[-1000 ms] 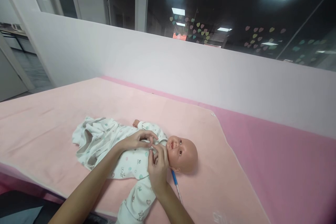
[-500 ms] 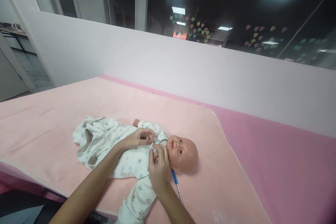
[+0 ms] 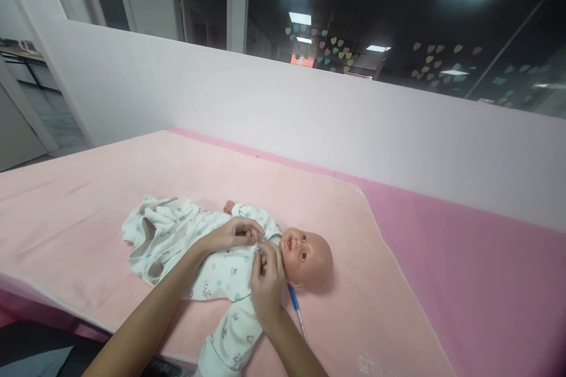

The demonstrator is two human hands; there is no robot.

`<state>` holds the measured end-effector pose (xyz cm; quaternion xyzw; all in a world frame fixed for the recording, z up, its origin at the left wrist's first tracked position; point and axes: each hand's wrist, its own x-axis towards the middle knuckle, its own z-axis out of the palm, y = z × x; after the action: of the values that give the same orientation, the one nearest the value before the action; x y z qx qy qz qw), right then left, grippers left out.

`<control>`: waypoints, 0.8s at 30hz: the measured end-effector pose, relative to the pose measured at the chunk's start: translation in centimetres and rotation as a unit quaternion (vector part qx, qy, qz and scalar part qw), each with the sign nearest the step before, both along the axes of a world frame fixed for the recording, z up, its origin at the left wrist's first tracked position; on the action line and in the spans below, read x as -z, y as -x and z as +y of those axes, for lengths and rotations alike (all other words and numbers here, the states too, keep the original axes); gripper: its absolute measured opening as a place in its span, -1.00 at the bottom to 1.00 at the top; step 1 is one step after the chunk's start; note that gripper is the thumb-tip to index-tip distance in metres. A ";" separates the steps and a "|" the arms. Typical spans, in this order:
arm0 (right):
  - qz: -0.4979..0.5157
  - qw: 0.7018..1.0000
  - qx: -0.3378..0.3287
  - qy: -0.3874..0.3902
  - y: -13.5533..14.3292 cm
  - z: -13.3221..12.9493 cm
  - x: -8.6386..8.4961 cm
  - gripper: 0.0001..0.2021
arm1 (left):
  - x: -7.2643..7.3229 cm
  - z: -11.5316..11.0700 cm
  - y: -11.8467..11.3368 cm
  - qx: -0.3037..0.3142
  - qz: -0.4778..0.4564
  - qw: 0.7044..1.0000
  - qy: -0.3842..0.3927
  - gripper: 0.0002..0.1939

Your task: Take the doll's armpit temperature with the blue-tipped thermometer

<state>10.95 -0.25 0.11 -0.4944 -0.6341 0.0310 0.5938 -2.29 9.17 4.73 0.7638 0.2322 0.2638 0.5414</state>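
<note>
A baby doll (image 3: pixel 312 262) lies on its back, its bald head toward the right. It wears a white patterned garment (image 3: pixel 221 280), with the sleeve nearest me stretched toward the front edge and a small doll hand out of the far cuff. Over the chest, just below the chin, my left hand (image 3: pixel 234 234) is closed with thumb and fingertips pinching at the cloth. My right hand (image 3: pixel 267 283) curls beside the doll's cheek, its fingertips pinching a small bit of the garment's front. The two sets of fingertips nearly meet, and the exact piece between them is partly hidden.
A pink blanket (image 3: pixel 380 318) covers the surface beneath the doll. By the doll's head lies a thin stick with a blue handle (image 3: pixel 293 298). Behind stands a white wall (image 3: pixel 274 106) below dark glass with heart stickers. Loose garment cloth (image 3: pixel 154 230) is bunched at the left.
My fingertips have shifted slightly at the chest cloth, the right ones moving a little closer to the left. The doll and the stick stay put.
</note>
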 end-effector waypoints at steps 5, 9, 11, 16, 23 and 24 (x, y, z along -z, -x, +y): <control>-0.006 1.000 -0.002 -0.004 0.0 0.1 0.1 -0.75 | 0.3 0.1 -0.3 -0.060 -0.036 0.998 0.006 -0.67; -0.040 0.999 -0.012 -0.018 -0.1 0.2 -0.1 -0.70 | 0.3 -0.7 0.4 -0.175 -0.037 0.982 -0.052 -0.63; -0.053 0.998 -0.011 -0.020 -0.1 0.1 -0.3 -0.70 | 0.3 -1.7 1.1 -0.212 -0.002 0.973 -0.089 -0.59; -0.077 0.996 -0.026 0.021 -0.1 -0.2 -1.3 -0.75 | 0.2 -5.3 2.5 -0.237 0.060 0.955 -0.167 -0.69; -0.088 0.991 -0.096 0.036 -0.9 -0.7 -2.4 -0.74 | 0.6 -7.7 2.4 -0.231 0.099 0.943 -0.218 -0.65; -0.086 0.991 -0.094 0.029 -1.0 -0.7 -2.5 -0.74 | 0.7 -7.8 2.4 -0.233 0.104 0.940 -0.226 -0.66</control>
<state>11.94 -0.99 2.60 -0.4504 -0.7254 0.0626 0.5167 -4.67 1.39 4.03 0.8137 0.3934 0.3471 0.2503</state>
